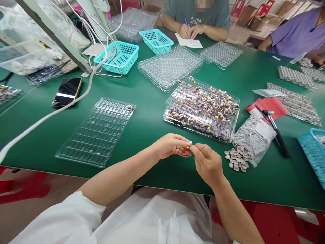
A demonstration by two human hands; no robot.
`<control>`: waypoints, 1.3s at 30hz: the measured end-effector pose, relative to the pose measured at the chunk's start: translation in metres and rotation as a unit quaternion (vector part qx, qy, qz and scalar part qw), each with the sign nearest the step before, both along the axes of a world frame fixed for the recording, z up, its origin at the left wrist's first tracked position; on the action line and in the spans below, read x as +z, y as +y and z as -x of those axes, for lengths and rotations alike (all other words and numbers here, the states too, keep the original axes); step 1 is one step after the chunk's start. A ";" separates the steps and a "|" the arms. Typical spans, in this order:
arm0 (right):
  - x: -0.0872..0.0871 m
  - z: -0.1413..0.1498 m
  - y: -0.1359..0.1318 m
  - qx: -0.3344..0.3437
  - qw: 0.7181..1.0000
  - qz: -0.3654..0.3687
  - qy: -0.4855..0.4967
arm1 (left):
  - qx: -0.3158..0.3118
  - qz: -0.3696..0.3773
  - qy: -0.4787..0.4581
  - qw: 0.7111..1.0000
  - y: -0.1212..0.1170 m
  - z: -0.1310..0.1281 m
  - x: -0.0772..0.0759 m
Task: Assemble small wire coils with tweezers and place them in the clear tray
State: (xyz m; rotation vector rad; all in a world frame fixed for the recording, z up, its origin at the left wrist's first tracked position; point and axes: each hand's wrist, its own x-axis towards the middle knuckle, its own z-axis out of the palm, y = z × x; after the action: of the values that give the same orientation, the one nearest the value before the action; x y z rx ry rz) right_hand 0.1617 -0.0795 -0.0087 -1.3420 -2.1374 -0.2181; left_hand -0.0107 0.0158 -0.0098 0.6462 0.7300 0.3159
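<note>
My left hand (169, 145) and my right hand (208, 164) meet above the near edge of the green table (152, 128). Both pinch one small white part (189, 144) between their fingertips. A thin metal pin or wire (188, 155) shows just under the fingers. A loose heap of small white parts (237, 160) lies right of my right hand, spilling from a clear bag (254, 137). An almost empty clear blister tray (98, 130) lies to the left, with one piece in its far right corner. A tray filled with wound parts (203, 106) sits beyond my hands.
A phone (66, 91) and a white cable (50, 113) lie at left. Two teal baskets (119, 57) and empty clear trays (170, 66) stand further back. Tweezers and a black tool (278, 134) rest on red paper at right. One person writes across the table; another sits far right.
</note>
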 end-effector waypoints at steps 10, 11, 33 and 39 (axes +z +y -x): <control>-0.007 -0.002 -0.002 0.011 0.986 0.030 0.163 | 0.021 -0.058 -0.004 0.998 -0.005 -0.003 0.003; -0.006 -0.001 -0.002 0.005 0.981 0.040 0.191 | 0.025 -0.066 -0.001 0.997 -0.006 -0.003 0.004; 0.000 0.006 -0.009 -0.060 0.854 0.244 0.455 | 0.084 -0.190 0.023 0.978 -0.018 -0.004 0.015; -0.003 0.005 -0.010 -0.064 0.840 0.254 0.475 | 0.083 -0.184 0.003 0.979 -0.018 -0.005 0.012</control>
State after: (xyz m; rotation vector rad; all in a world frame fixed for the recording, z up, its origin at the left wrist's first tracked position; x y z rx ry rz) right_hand 0.1569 -0.0891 -0.0112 -1.4290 -1.2645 0.8610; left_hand -0.0060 -0.0019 0.0020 0.9386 0.7396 0.6119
